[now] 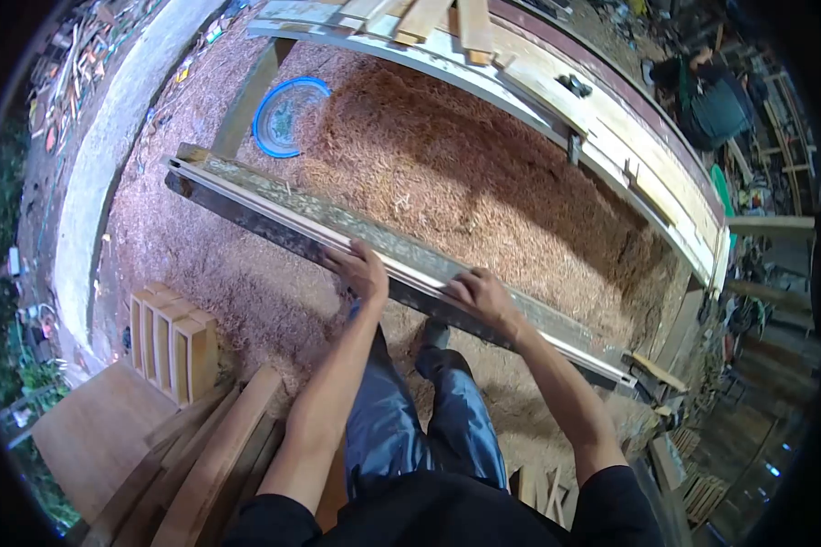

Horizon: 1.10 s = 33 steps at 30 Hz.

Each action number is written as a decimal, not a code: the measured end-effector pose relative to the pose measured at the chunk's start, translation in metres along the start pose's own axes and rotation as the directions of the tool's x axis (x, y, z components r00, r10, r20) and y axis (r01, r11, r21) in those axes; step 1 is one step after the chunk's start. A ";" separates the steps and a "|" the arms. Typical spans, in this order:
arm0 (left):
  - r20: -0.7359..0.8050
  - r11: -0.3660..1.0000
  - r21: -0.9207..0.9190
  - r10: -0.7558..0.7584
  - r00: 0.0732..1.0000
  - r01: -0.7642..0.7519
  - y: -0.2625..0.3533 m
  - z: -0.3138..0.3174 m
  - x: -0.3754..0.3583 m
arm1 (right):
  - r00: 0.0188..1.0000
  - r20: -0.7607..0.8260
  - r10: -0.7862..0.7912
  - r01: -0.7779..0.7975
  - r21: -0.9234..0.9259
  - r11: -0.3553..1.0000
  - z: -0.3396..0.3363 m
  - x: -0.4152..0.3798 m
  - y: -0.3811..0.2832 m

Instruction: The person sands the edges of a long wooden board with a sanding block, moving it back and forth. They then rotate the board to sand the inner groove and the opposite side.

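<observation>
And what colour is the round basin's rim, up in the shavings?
Bright blue rim, in the head view.

A blue-rimmed basin (312, 83) is seen on the shavings (401, 155); wooden frames (169, 342) are stacked beside a brown panel (109, 438).

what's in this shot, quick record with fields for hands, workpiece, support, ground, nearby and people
left hand: on the wooden strip, fingers over it
right hand: on the same strip, nearer its other end
workpiece: long, narrow, pale
support: weathered beam, strip lying along it
ground: wood shavings
nearby: blue-rimmed basin, loose boards beyond the shavings
other people: one person, far right background
</observation>
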<state>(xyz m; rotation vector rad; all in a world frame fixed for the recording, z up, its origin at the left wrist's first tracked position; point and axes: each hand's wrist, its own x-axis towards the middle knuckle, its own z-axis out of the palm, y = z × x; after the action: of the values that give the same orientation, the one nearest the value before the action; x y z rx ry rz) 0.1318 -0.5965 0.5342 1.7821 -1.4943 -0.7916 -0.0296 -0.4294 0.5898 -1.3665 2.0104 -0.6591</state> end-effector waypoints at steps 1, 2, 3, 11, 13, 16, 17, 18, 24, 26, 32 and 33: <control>0.040 0.999 0.033 -0.037 0.999 0.035 0.000 0.004 -0.017 | 0.998 -0.004 0.057 -0.057 0.039 0.998 -0.007 -0.023 0.023; 0.077 0.995 0.066 -0.079 0.994 0.074 0.000 0.008 -0.033 | 0.994 -0.004 0.113 -0.113 0.073 0.991 -0.013 -0.041 0.038; 0.102 0.995 0.069 -0.073 0.992 0.066 0.005 0.009 -0.046 | 0.986 -0.051 0.158 -0.152 0.115 0.982 -0.023 -0.050 0.040; 0.269 0.996 0.091 -0.048 0.962 0.024 0.028 -0.007 -0.099 | 0.975 -0.181 0.128 -0.102 0.143 0.984 -0.031 -0.075 0.010; 0.256 0.992 0.123 -0.054 0.965 0.024 0.027 -0.008 -0.092 | 0.978 -0.184 0.101 -0.087 0.083 0.993 -0.028 -0.069 0.004; 0.230 0.996 0.074 -0.063 0.971 0.047 0.025 -0.011 -0.067 | 0.988 -0.133 0.075 -0.063 0.091 0.994 -0.031 -0.056 -0.005; 0.227 0.997 0.047 -0.069 0.971 0.059 0.021 -0.012 -0.058 | 0.988 -0.063 0.143 -0.133 0.144 0.981 -0.028 -0.051 -0.004; 0.219 0.996 0.044 -0.081 0.972 0.073 0.021 -0.014 -0.048 | 0.990 -0.062 0.128 -0.117 0.152 0.981 -0.027 -0.047 -0.008; 0.100 0.999 0.023 -0.048 0.994 0.046 0.004 -0.034 0.033 | 0.994 -0.048 0.099 -0.094 0.096 0.991 -0.013 -0.013 -0.039; 0.076 1.000 -0.001 -0.023 0.997 0.023 0.004 -0.041 0.065 | 0.998 -0.055 0.016 -0.009 0.118 0.993 -0.007 0.012 -0.049; 0.005 1.000 -0.018 -0.011 1.000 0.011 -0.016 -0.060 0.167 | 1.000 0.012 0.025 -0.027 0.176 0.984 0.033 0.096 -0.102; 0.001 0.999 -0.023 -0.047 0.999 0.047 -0.010 -0.066 0.182 | 1.000 0.028 0.002 -0.007 0.167 0.986 0.039 0.112 -0.110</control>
<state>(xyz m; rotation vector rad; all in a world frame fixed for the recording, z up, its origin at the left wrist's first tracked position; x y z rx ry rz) 0.2191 -0.7678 0.5594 1.8061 -1.4427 -0.8290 0.0374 -0.5742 0.6160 -1.2653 1.8904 -0.7838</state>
